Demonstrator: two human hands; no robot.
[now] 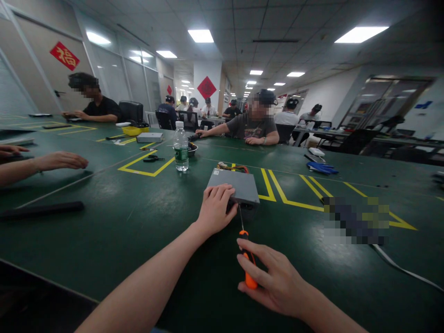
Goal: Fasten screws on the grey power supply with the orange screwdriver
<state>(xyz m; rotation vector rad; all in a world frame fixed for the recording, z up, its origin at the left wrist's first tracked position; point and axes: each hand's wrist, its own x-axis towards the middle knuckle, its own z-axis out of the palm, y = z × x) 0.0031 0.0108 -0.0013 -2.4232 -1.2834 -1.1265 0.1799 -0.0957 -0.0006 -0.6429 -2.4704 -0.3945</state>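
Observation:
A grey metal computer power supply (244, 182) lies on the green table in front of me, with coloured wires (239, 168) at its far side. My left hand (215, 209) grips its near left part, fingers over the top and thumb at the near face. In my right hand (274, 273) is a screwdriver (251, 277) with an orange and black handle, held between fingers and thumb. Its thin shaft points away from me, and the tip meets the near face of the power supply. Any screw there is too small to make out.
A water bottle (181, 155) stands beyond the power supply, left of it. Left lies a black bar (45, 210), near another person's hand (64, 161). Blue gloves (321, 168) and a pixelated dark object (354, 221) are right. Another person (255, 122) sits across the table.

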